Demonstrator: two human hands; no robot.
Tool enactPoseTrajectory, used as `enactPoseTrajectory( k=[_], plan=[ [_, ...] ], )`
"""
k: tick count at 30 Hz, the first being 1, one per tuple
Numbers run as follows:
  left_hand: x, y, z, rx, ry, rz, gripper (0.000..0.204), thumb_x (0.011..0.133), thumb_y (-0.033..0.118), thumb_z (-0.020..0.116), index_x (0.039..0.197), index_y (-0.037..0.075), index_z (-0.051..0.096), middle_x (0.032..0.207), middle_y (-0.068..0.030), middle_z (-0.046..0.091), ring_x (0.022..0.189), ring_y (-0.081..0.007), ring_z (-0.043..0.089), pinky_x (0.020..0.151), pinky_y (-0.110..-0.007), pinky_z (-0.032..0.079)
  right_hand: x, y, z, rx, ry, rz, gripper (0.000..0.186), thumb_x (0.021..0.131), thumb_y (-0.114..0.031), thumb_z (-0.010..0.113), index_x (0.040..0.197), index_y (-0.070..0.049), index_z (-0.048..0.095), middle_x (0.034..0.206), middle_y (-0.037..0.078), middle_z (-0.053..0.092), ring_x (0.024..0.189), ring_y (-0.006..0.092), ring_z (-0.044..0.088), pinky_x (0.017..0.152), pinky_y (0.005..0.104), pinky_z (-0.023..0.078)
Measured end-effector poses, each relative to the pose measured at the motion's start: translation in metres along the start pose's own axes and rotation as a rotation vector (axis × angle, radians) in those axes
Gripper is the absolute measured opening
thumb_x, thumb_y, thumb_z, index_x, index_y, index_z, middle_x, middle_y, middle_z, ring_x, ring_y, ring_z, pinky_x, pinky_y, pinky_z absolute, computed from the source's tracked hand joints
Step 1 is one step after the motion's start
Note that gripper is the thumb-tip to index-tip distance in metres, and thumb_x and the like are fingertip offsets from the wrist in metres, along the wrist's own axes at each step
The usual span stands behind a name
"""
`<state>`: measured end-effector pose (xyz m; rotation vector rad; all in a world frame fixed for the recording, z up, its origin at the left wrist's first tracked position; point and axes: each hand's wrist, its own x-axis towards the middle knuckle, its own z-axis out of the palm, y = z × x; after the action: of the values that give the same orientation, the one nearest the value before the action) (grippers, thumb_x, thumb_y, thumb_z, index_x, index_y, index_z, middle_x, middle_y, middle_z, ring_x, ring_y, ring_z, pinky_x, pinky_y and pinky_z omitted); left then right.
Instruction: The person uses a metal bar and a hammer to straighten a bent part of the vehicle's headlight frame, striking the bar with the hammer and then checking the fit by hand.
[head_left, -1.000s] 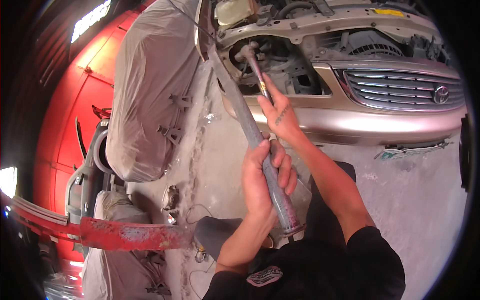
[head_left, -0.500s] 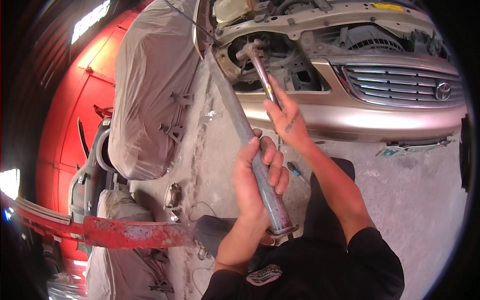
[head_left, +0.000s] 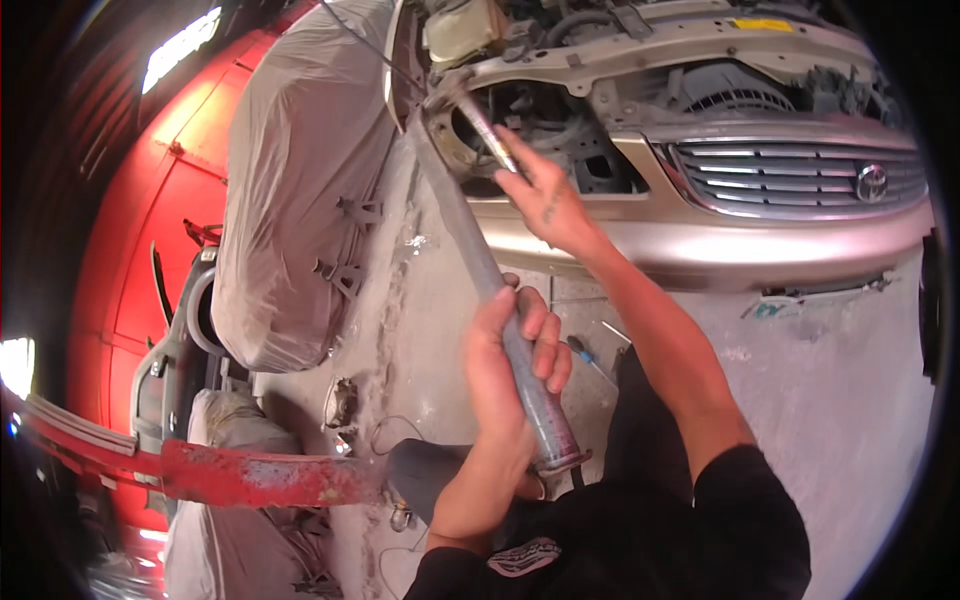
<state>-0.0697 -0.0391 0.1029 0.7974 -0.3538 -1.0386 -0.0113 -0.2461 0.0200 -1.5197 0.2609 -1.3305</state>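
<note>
My left hand point(head_left: 510, 350) is closed around the lower part of a long grey metal pipe point(head_left: 462, 225), which slants up and away to the car's front corner. The pipe's near end has a small flange, and its far end meets the edge of the fender point(head_left: 402, 70). My right hand point(head_left: 545, 195) grips the handle of a hammer point(head_left: 480, 122). The hammer's head lies at the far end of the pipe, beside the headlight opening point(head_left: 560, 140); I cannot tell whether they touch.
The gold car's bumper point(head_left: 680, 235) and grille point(head_left: 790, 170) stand ahead on the right. A covered car point(head_left: 300, 180) is on the left, near a red door point(head_left: 130, 290). A red beam point(head_left: 260, 475) juts in at lower left. A blue-handled screwdriver point(head_left: 582, 350) lies on the floor.
My right hand has swung the hammer left, bringing its head from over the headlight opening to the pipe's far end. My left hand keeps its grip on the pipe.
</note>
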Motion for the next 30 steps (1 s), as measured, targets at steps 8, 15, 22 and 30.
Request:
enactPoseTrajectory(
  k=[8, 15, 22, 30],
  plan=[
    [0.0, -0.025, 0.008, 0.164, 0.142, 0.055, 0.023, 0.106, 0.025, 0.056, 0.12, 0.008, 0.052, 0.081, -0.0006, 0.047, 0.052, -0.0112, 0.041, 0.037, -0.028, 0.036, -0.046, -0.042, -0.032, 0.111, 0.074, 0.197, 0.067, 0.099, -0.014, 0.065, 0.161, -0.007, 0.042, 0.077, -0.002, 0.055, 0.057, 0.0062, 0.046, 0.053, 0.0267, 0.04],
    [-0.007, -0.025, -0.014, 0.208, 0.103, 0.044, 0.027, 0.108, 0.024, 0.052, 0.128, 0.007, 0.044, 0.083, -0.0051, 0.049, 0.051, -0.0138, 0.046, 0.04, -0.029, 0.042, -0.112, -0.039, -0.046, 0.079, 0.079, 0.422, 0.066, 0.096, -0.013, 0.067, 0.158, -0.009, 0.046, 0.073, -0.001, 0.053, 0.052, 0.0077, 0.048, 0.048, 0.0291, 0.04],
    [-0.003, -0.026, -0.017, 0.295, 0.165, 0.088, 0.032, 0.106, 0.03, 0.056, 0.127, 0.005, 0.051, 0.083, -0.0031, 0.051, 0.051, -0.0125, 0.044, 0.039, -0.029, 0.039, -0.113, -0.052, -0.041, 0.27, -0.011, 0.561, 0.065, 0.097, -0.009, 0.062, 0.158, -0.002, 0.041, 0.075, 0.003, 0.059, 0.059, 0.0112, 0.058, 0.056, 0.029, 0.049],
    [0.008, -0.03, -0.036, 0.214, 0.151, 0.075, 0.039, 0.107, 0.033, 0.057, 0.129, 0.004, 0.042, 0.085, -0.0077, 0.058, 0.051, -0.0162, 0.056, 0.044, -0.033, 0.048, -0.081, -0.058, -0.027, 0.373, -0.105, 0.432, 0.065, 0.097, -0.01, 0.061, 0.155, 0.007, 0.036, 0.123, 0.022, 0.069, 0.103, 0.0241, 0.071, 0.091, 0.0355, 0.058]
  ],
)
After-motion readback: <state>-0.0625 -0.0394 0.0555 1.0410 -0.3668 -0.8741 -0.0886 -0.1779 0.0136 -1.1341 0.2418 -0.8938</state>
